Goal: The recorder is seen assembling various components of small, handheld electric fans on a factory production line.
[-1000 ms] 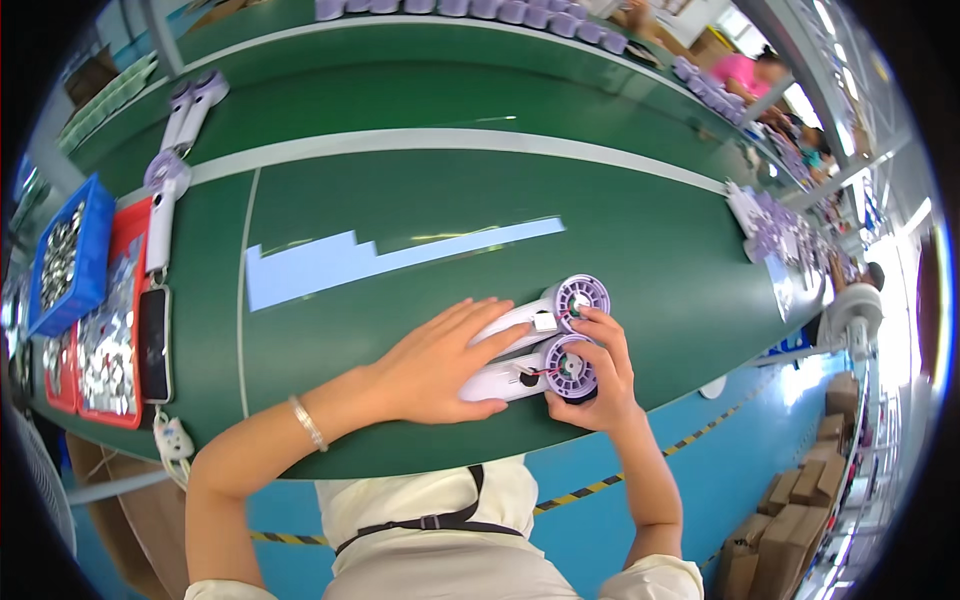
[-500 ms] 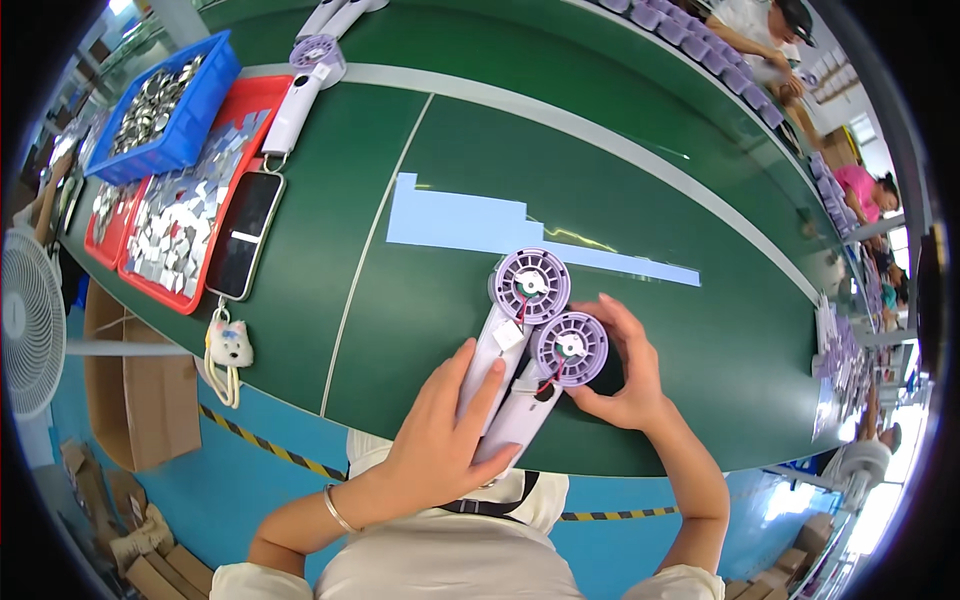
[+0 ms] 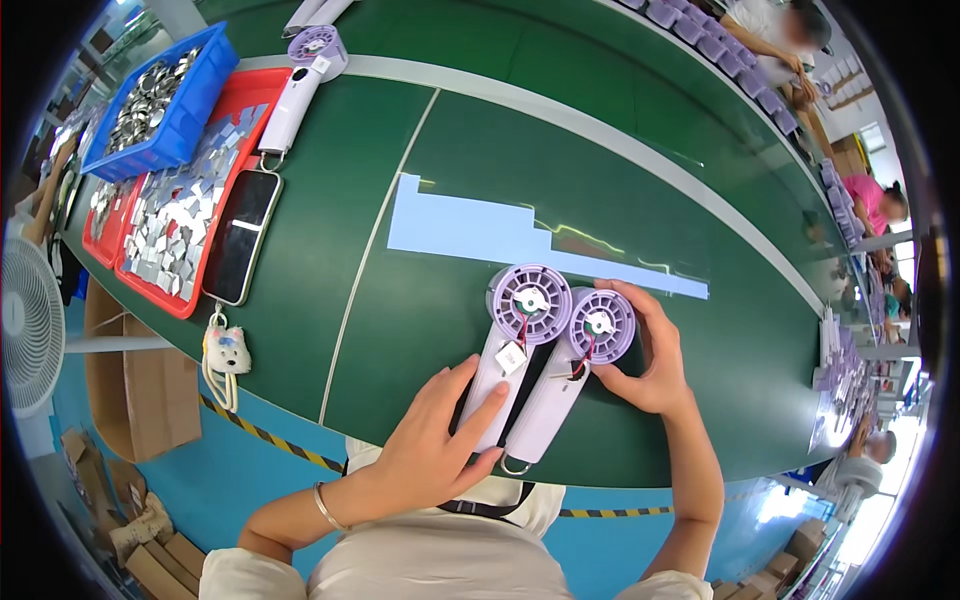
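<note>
Two white and lilac handheld fans lie side by side on the green table, heads away from me, with red wires and bare motor hubs showing. My left hand point(image 3: 432, 440) grips the handle of the left fan point(image 3: 495, 372), which carries a small white square tag. Its thumb is close to the lower end of the right fan point(image 3: 543, 415). My right hand point(image 3: 655, 350) curls around the right fan's lilac head, thumb below and fingers above. A narrow gap parts the two handles. A metal loop sticks out from the right fan's base.
Another handheld fan point(image 3: 292, 108) lies at the far left, beside a phone point(image 3: 243, 235) with a plush charm point(image 3: 228, 350). A red tray point(image 3: 190, 296) of small silvery pieces and a blue bin point(image 3: 205, 118) of metal parts stand there. Co-workers sit across the table at the right.
The right fan has moved right and slightly away from me with my right hand, opening a gap from the left fan. Its base loop now shows beside my left thumb.
</note>
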`<state>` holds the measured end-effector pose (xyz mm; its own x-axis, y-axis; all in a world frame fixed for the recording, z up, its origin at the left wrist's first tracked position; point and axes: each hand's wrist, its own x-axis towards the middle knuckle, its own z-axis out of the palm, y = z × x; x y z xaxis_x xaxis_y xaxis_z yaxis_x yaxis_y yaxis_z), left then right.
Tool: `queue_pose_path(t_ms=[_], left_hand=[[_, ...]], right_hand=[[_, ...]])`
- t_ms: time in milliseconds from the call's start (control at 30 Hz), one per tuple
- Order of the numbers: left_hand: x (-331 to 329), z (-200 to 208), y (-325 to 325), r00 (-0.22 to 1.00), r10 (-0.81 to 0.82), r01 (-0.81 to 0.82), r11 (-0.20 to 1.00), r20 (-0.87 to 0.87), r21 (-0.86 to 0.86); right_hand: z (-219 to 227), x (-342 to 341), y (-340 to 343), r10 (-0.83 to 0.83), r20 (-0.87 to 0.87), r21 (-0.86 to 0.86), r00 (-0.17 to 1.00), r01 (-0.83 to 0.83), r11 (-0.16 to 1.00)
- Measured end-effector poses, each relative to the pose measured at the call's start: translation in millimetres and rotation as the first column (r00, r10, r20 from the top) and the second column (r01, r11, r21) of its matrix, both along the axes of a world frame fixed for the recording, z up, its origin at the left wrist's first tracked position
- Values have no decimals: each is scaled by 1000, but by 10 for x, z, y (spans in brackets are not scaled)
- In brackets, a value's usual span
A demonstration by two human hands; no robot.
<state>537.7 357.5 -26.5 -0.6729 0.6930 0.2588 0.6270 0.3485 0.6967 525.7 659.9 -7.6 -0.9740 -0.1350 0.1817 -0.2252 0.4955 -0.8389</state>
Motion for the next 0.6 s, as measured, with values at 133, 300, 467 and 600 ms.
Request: queue_pose_path(t_ms=[133, 300, 467, 600], left_hand=[[6, 41, -79, 999, 36, -36, 999, -27, 12], [39, -30, -71, 999, 15, -20, 989, 35, 147], [-261, 35, -593, 942, 322, -299, 934, -97, 195], [-961, 250, -1449, 612, 729, -709, 677, -306, 195]], right_hand=[[-74, -103, -30, 29, 30, -7, 999, -29, 1000], [-287, 98, 67, -81, -3, -109, 997, 81, 991], [-223, 43, -88, -80, -337, -176, 938, 21, 984], [-422, 119, 183, -40, -205, -59, 978, 28, 998]])
